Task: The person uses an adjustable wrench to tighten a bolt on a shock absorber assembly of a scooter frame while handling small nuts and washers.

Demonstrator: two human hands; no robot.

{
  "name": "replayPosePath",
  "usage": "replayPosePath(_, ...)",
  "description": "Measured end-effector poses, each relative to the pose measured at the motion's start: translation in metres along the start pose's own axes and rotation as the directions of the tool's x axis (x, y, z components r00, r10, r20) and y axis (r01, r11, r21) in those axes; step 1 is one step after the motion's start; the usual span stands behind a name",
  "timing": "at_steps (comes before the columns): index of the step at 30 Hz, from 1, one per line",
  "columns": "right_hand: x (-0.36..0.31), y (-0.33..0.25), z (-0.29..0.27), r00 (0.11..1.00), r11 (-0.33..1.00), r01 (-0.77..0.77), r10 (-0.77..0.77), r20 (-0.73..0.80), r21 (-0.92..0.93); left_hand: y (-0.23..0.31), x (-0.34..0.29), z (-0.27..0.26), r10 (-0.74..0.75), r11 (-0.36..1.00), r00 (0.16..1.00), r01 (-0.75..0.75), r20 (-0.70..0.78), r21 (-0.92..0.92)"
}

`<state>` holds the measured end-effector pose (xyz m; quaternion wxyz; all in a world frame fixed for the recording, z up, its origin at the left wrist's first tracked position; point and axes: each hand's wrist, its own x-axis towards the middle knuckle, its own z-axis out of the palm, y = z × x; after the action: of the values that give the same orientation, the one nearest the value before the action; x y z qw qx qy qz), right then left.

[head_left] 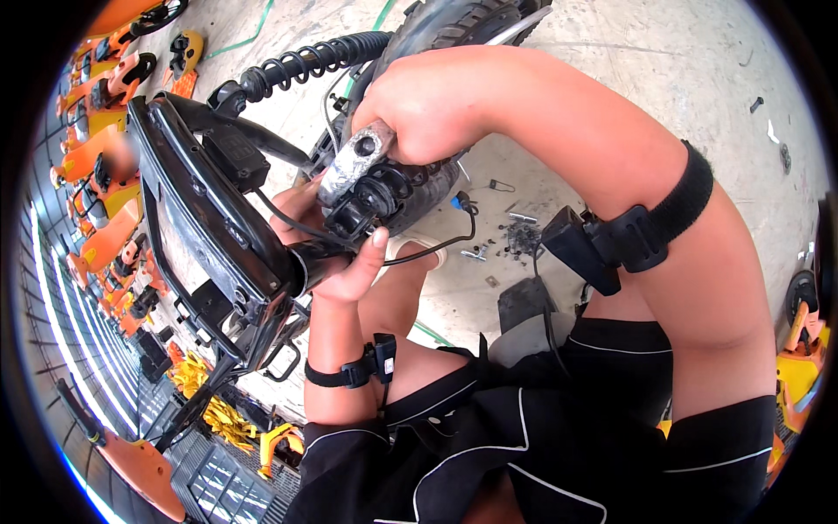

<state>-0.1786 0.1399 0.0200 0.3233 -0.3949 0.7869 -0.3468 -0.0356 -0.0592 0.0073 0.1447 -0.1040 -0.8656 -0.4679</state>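
My right hand [428,109] is closed in a fist at one end of a scuffed silver metal piece [353,162] with a round hole. Its fingertips are hidden. That piece lies against a black coil spring part [388,192] and a black bracket [351,217] on a vehicle frame [205,196]. Wrapped round the bracket area from below, my left hand [340,275] has its thumb on the near side and fingers on the far side. A black cable [458,244] with a blue connector [460,202] runs past my left thumb.
Beyond the hands are a knobbly tyre [454,31] and a long black shock absorber [305,63]. Small dark hardware [524,237] and metal bolts [476,253] lie on the concrete floor. Orange vehicles [100,236] line the left, with yellow parts [223,410] lower down.
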Motion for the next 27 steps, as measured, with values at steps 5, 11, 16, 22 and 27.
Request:
replayPosePath(5,-0.004,-0.016,-0.012,0.991,0.991,-0.093,0.101,0.086,-0.094,-0.002,0.001,-0.002,0.019,1.000,1.000,-0.019,0.017,0.001)
replayPosePath(11,-0.013,-0.018,-0.015,0.995,0.982,-0.053,0.067,0.068,-0.182,0.001,0.003,-0.001,0.008,0.999,0.999,-0.006,0.038,-0.034)
replayPosePath(16,-0.009,-0.029,-0.016,0.986,0.957,-0.158,0.164,0.006,-0.242,-0.007,-0.003,-0.001,0.000,0.998,1.000,0.001,0.021,-0.062)
replayPosePath(22,-0.015,-0.036,-0.021,0.987,0.946,-0.163,0.158,-0.042,-0.280,-0.004,-0.001,-0.002,-0.033,0.994,0.998,0.038,0.053,-0.103)
replayPosePath(27,-0.025,-0.052,-0.028,0.988,0.909,-0.152,0.136,-0.067,-0.389,-0.010,-0.008,-0.001,-0.055,0.985,0.998,0.056,0.013,-0.161)
